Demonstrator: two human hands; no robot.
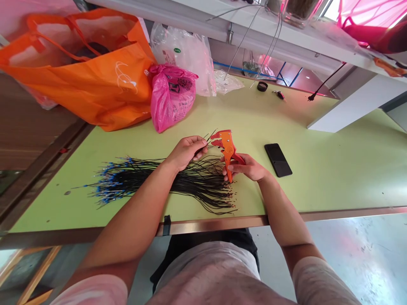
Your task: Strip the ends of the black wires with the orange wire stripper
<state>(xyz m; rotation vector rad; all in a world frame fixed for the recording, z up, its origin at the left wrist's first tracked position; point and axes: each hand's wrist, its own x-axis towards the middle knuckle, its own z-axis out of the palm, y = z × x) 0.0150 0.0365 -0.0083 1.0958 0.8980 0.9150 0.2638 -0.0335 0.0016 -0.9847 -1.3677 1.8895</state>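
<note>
My left hand (pixel 187 151) is closed around a few thin black wires (pixel 209 139), whose ends stick out past the fingertips. Wrapped around the handles of an orange and red wire stripper (pixel 227 148) is my right hand (pixel 246 168). The tool stands upright, its jaws pointing left, close to the wire ends; whether they touch is too small to tell. Below both hands a large bundle of black wires (pixel 190 183) lies across the table. Blue terminals (pixel 110 182) cap its left ends, and copper-coloured tips show at its right ends.
A black phone (pixel 278 159) lies to the right. An orange bag (pixel 127 84), a pink plastic bag (pixel 174 97) and a clear plastic bag (pixel 190 55) stand at the back left. Farther back are a black ring (pixel 262 86), a plug (pixel 311 97) and an overhead shelf (pixel 318 36).
</note>
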